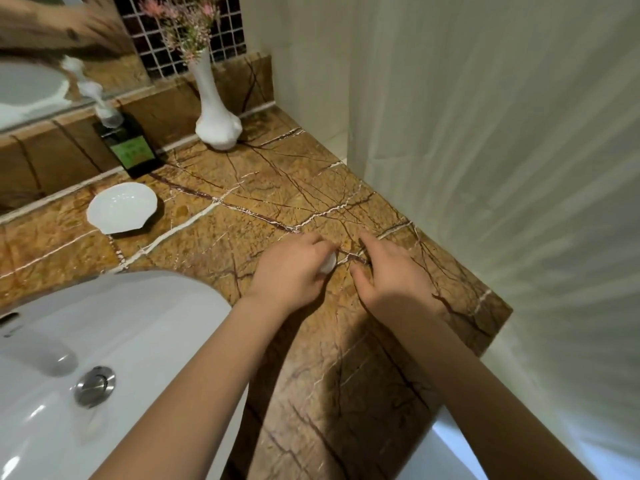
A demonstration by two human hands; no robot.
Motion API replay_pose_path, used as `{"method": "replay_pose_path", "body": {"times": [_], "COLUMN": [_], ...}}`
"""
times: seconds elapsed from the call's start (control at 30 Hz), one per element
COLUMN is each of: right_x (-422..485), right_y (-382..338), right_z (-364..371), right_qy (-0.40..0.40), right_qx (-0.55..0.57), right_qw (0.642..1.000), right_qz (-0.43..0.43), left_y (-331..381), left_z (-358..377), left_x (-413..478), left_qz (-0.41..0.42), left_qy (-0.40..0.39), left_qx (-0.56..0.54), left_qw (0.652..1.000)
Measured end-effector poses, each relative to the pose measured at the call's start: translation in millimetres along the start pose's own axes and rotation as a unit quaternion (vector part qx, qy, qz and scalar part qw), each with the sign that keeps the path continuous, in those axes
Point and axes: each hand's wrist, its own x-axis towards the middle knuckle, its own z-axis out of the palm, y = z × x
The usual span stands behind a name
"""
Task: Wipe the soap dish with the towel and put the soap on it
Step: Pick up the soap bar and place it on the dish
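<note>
A white shell-shaped soap dish sits bare on the brown marble counter, left of centre near the backsplash. My left hand rests low on the counter to the right of the dish, fingers closed around a small white soap that peeks out at the fingertips. My right hand lies just beside it, fingers spread and touching the counter, holding nothing. No towel is in view.
A white sink basin with a metal drain fills the lower left. A dark pump bottle and a white vase with pink flowers stand at the back. A pale curtain hangs at the counter's right edge.
</note>
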Motion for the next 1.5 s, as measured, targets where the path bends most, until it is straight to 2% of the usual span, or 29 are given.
{"method": "replay_pose_path", "body": {"times": [0.17, 0.33, 0.5, 0.83, 0.97, 1.23, 1.5], "right_x": [10.8, 18.1, 21.2, 11.7, 22.9, 67.1, 106.8], "right_y": [-19.9, -45.9, -49.7, -85.2, -126.0, -181.5, -191.5], "right_z": [0.1, 12.5, 22.5, 6.5, -1.3, 3.6, 11.6], "right_qy": [-0.001, -0.030, -0.062, -0.035, -0.012, -0.005, -0.034], "right_qx": [0.011, -0.002, -0.020, -0.018, 0.015, 0.077, 0.070], "right_qw": [1.000, 0.997, 0.996, 0.997, 0.995, 0.981, 0.974], "right_qz": [-0.026, -0.075, -0.068, -0.066, -0.101, -0.180, -0.215], "left_y": [-14.5, -40.5, -52.5, -84.2, -114.9, -185.2, -219.3], "left_z": [-18.2, -31.2, -32.6, -48.8, -69.3, -73.6, -52.6], "left_x": [-10.4, -29.7, -45.2, -84.5, -99.2, -82.5, -57.3], "left_qz": [-0.023, -0.056, -0.068, -0.087, -0.146, -0.296, -0.329], "left_qy": [0.063, 0.111, 0.112, 0.125, 0.160, 0.231, 0.212], "left_qx": [-0.071, -0.070, -0.059, -0.062, -0.079, -0.066, -0.038], "left_qw": [0.995, 0.990, 0.990, 0.986, 0.973, 0.924, 0.920]}}
